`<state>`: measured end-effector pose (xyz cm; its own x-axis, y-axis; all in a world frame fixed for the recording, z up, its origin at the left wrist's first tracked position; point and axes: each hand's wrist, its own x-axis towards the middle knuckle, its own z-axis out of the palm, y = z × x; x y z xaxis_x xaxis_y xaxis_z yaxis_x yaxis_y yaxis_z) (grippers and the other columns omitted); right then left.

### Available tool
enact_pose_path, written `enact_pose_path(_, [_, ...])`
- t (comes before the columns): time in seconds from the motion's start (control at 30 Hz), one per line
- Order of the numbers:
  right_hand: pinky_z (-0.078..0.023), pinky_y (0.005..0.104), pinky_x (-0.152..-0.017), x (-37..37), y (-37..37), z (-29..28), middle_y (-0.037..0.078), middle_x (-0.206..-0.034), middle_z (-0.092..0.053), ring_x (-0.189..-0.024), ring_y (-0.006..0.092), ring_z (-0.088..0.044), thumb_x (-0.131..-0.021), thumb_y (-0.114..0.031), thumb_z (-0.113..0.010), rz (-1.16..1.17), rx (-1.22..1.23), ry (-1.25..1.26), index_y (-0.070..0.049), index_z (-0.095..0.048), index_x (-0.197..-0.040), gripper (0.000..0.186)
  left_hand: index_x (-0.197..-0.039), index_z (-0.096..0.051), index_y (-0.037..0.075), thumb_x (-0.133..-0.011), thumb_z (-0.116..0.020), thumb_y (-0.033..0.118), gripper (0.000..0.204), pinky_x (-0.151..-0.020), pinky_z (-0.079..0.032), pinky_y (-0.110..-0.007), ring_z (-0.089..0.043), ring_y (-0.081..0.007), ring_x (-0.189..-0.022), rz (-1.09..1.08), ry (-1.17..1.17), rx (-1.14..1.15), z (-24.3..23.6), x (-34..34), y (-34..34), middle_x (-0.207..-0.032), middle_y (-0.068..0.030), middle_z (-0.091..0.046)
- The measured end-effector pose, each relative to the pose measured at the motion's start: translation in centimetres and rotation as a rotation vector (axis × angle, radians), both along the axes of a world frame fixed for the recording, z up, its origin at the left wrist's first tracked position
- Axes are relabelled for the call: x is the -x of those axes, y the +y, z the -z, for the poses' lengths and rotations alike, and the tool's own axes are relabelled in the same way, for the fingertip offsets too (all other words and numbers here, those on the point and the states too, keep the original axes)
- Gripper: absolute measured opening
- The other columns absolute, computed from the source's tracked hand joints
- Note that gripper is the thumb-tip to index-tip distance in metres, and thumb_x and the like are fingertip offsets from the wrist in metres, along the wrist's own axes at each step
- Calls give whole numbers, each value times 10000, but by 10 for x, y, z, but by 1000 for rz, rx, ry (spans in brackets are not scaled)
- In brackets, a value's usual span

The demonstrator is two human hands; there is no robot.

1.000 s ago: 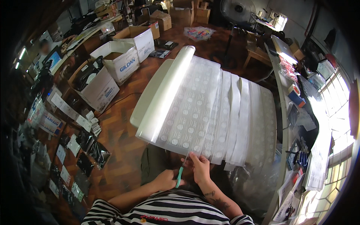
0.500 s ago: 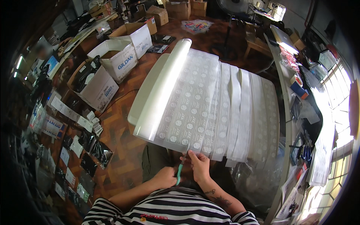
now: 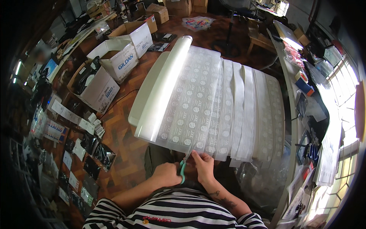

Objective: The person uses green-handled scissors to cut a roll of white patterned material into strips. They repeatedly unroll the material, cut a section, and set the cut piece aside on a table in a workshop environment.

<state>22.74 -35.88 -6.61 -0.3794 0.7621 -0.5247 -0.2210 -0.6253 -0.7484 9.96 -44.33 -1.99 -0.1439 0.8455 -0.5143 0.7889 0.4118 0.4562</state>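
From the hands, a wide sheet of clear film covers a cream table from 11 to 2 o'clock, with a shiny roll along its left side. At the sheet's near edge, the right hand pinches the film between thumb and forefinger; its other fingers are curled underneath, partly hidden. Just beside it, the left hand has its fingers closed around the turquoise handle of a pair of scissors. The blades point to about 1 o'clock, reaching the film edge beside the right thumb; whether they are open is too small to tell. White lettering and round badges repeat in rows across the film. At 11 o'clock, a white carton bears blue capitals. Toward 7 o'clock, red lettering marks the striped shirt.
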Motion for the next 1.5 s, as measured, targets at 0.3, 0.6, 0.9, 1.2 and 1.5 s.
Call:
enact_pose_path(0.3, [-544, 264, -595, 0, 0, -4, 101, -819, -661, -691, 165, -647, -892, -151, -608, -6, 6, 22, 41, -615, -891, 193, -1022, -614, 80, -696, -657, 376, 443, -695, -498, -437, -625, -380, -766, 32, -126, -7, 13, 8, -7, -795, -187, -650])
enact_pose_path(0.6, [-549, 270, -615, -1, -2, -12, 117, -848, -669, -712, 191, -661, -899, -138, -597, -4, -6, 23, 37, -617, -915, 177, -885, -629, 5, -819, -586, 150, 165, -607, -476, -275, -613, -123, -623, -141, -749, -18, 20, -4, -10, -670, -57, -642])
enact_pose_path(0.9, [-528, 260, -579, -3, -4, -7, 103, -832, -670, -678, 150, -641, -895, -146, -606, 4, -33, 15, 36, -623, -893, 182, -869, -624, -27, -825, -599, 171, 204, -609, -450, -271, -604, -148, -590, -295, -891, 102, 0, -5, 16, -644, -77, -640])
enact_pose_path(1.2, [-459, 221, -493, -3, -4, 3, 79, -743, -648, -575, 92, -577, -873, -142, -640, 36, -84, 26, 44, -651, -883, 187, -786, -625, 40, -820, -626, 207, 169, -469, -322, -206, -482, -83, -492, -354, -947, 136, -13, 3, 48, -615, -70, -610])
enact_pose_path(1.5, [-497, 229, -561, -3, -3, -6, 78, -765, -653, -631, 108, -610, -868, -92, -625, 38, -24, 123, 50, -637, -884, 143, -824, -625, 30, -816, -621, 247, 217, -383, -247, -183, -388, -43, -423, -357, -946, 225, -28, 12, 71, -614, -58, -601])
